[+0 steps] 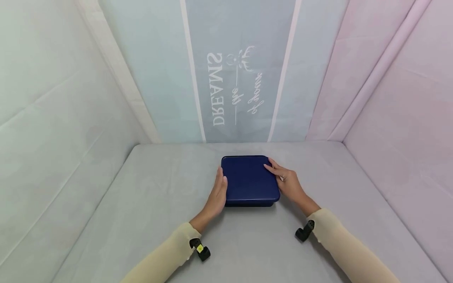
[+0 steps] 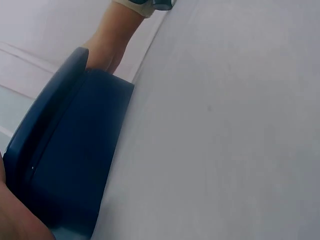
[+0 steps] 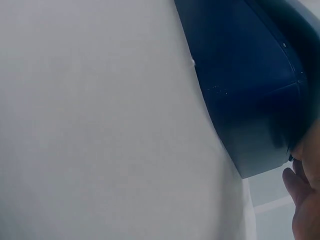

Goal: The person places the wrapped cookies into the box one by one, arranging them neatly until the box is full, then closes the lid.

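Note:
A dark blue lidded box (image 1: 249, 179) sits on the grey surface between both hands. Its flat lid covers the top, so its inside is hidden. Along the box's left side lies my left hand (image 1: 216, 196), fingers straight and thumb near the lid's edge. My right hand (image 1: 291, 184) grips the lid's right edge, with a fingertip on top and other fingers curled at the rim. In the right wrist view, curled fingers (image 3: 297, 187) show beside the far end of the box (image 3: 240, 75). The left wrist view shows the box's near wall (image 2: 75, 155) below the overhanging lid.
Grey padded fabric (image 1: 170, 188) covers the surface around the box. Pale fabric walls rise at left (image 1: 63, 118) and right (image 1: 407, 118). The back wall (image 1: 233, 31) carries mirrored white lettering. Small black cameras (image 1: 201, 250) are strapped at both sleeves.

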{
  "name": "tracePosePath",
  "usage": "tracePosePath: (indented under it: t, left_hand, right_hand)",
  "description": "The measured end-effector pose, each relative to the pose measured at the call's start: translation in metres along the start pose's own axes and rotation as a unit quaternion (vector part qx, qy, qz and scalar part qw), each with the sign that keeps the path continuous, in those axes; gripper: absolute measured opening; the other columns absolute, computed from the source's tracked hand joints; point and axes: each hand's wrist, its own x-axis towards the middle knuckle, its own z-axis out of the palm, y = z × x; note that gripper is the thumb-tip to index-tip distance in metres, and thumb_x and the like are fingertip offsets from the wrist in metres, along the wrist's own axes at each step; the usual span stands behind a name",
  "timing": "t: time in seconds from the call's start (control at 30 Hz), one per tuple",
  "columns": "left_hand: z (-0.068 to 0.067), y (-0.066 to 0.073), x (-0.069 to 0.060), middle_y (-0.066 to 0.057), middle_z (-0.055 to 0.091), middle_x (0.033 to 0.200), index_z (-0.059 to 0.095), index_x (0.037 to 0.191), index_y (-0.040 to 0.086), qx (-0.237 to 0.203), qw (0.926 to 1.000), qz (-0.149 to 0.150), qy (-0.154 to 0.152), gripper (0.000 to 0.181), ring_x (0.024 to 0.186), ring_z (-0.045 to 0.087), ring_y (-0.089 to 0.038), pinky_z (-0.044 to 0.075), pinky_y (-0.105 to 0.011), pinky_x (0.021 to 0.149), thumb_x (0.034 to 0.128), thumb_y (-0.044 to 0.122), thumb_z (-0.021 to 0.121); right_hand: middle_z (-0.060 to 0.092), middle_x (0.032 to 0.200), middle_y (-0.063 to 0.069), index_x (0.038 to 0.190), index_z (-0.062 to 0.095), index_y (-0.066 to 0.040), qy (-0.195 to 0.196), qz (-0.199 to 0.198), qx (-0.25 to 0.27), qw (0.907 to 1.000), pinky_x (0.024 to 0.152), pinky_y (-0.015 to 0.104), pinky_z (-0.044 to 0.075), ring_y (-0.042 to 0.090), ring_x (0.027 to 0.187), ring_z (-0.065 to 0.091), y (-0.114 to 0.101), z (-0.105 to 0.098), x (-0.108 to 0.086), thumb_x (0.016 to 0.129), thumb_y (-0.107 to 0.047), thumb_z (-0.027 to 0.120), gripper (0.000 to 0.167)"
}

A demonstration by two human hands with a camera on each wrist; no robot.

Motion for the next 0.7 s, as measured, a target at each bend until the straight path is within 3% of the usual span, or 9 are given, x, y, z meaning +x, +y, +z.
tracePosePath:
  t: [0.07,0.1,0.3,0.33,0.43,0.53,0.7]
  left_hand:
    - [0.001,-0.001,-0.002,-0.013,-0.001,0.17,0.0,0.163,0.004,-0.005,1.0,0.002,0.007,0.065,0.156,-0.002,-0.028,0.005,-0.053,0.124,0.1129,0.043,0.018]
    - [0.0,0.006,-0.005,-0.013,-0.001,0.17,0.001,0.163,0.004,-0.01,0.9999,0.002,0.008,0.064,0.156,-0.002,-0.029,0.005,-0.053,0.124,0.1133,0.041,0.018]
    - [0.001,0.009,-0.006,-0.008,0.0,0.17,0.001,0.164,0.008,-0.023,0.9994,0.009,0.025,0.061,0.156,0.0,-0.023,0.006,-0.05,0.124,0.1136,0.039,0.019]
    - [0.002,0.004,-0.005,-0.007,0.0,0.171,0.001,0.164,0.01,-0.02,0.9993,0.012,0.029,0.062,0.156,0.0,-0.022,0.006,-0.05,0.124,0.1132,0.041,0.018]
    - [-0.001,0.007,-0.004,-0.006,-0.001,0.171,0.0,0.164,0.011,-0.018,0.9992,0.01,0.034,0.063,0.156,0.0,-0.021,0.006,-0.049,0.125,0.1127,0.044,0.018]
    - [-0.002,0.006,-0.002,-0.008,0.001,0.17,0.001,0.164,0.009,-0.021,0.999,0.015,0.037,0.063,0.156,0.001,-0.023,0.006,-0.05,0.124,0.1128,0.043,0.018]
    - [-0.002,-0.004,0.003,-0.011,0.002,0.17,0.002,0.163,0.006,-0.025,0.999,0.014,0.033,0.063,0.156,0.002,-0.025,0.007,-0.051,0.124,0.1132,0.041,0.017]
  right_hand:
    - [0.047,0.152,0.014,0.136,0.065,-0.007,0.0,-0.002,-0.002,1.0,0.093,0.005,0.037,0.036,0.134,0.051,0.0,0.001,-0.001,0.087,0.025,0.06,0.058]
    - [0.046,0.153,0.013,0.136,0.065,-0.007,0.001,-0.003,-0.004,1.0,0.094,0.007,0.038,0.036,0.134,0.051,0.0,0.001,-0.002,0.087,0.024,0.06,0.058]
    - [0.047,0.153,0.013,0.136,0.065,-0.007,0.003,-0.005,-0.011,0.9999,0.098,0.032,0.049,0.035,0.134,0.05,-0.004,0.0,0.001,0.087,0.024,0.061,0.058]
    - [0.047,0.153,0.013,0.136,0.065,-0.007,0.003,-0.005,-0.011,0.9999,0.099,0.033,0.049,0.036,0.135,0.05,-0.005,0.0,0.002,0.087,0.024,0.061,0.058]
    - [0.046,0.153,0.012,0.136,0.065,-0.008,0.003,-0.009,-0.012,0.9999,0.097,0.025,0.049,0.036,0.135,0.05,-0.005,0.001,0.004,0.086,0.025,0.061,0.059]
    - [0.046,0.153,0.01,0.136,0.065,-0.007,0.004,-0.009,-0.011,0.9999,0.084,0.016,0.047,0.036,0.134,0.051,-0.006,0.002,0.007,0.086,0.026,0.06,0.06]
    - [0.048,0.151,0.016,0.135,0.065,-0.005,0.001,-0.008,-0.012,0.9999,0.077,0.016,0.044,0.038,0.134,0.05,-0.003,0.006,0.008,0.086,0.026,0.057,0.059]
